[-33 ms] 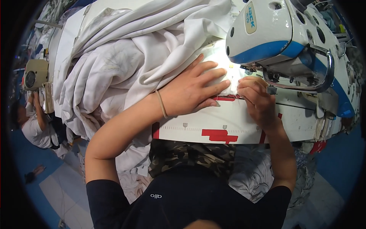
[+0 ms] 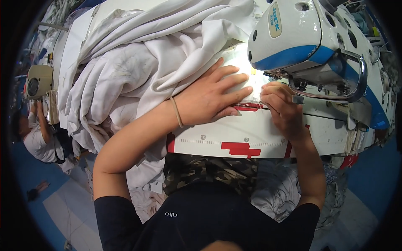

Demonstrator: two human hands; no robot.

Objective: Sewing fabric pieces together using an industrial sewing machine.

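White cloth (image 2: 125, 79), creased and faintly grey-marked, heaps over the bench's (image 2: 197, 130) front-left corner. Two hands: the left hand (image 2: 207, 99) presses it, fingers spread; the right hand (image 2: 282, 106) curls at its lit end, possible pinch unclear. One sewing machine (image 2: 293, 39).

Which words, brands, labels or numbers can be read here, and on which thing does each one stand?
Sewing machine, cream oval badge: blue lettering, legible, wording withheld.
Ruler scale along the white table: small numbers in grey tags, figures withheld; far right one too small.
Black T-shirt: short pale lettering, upside down here, wording withheld.
Blue stripe of the machine: dark lettering, too blurred to read.
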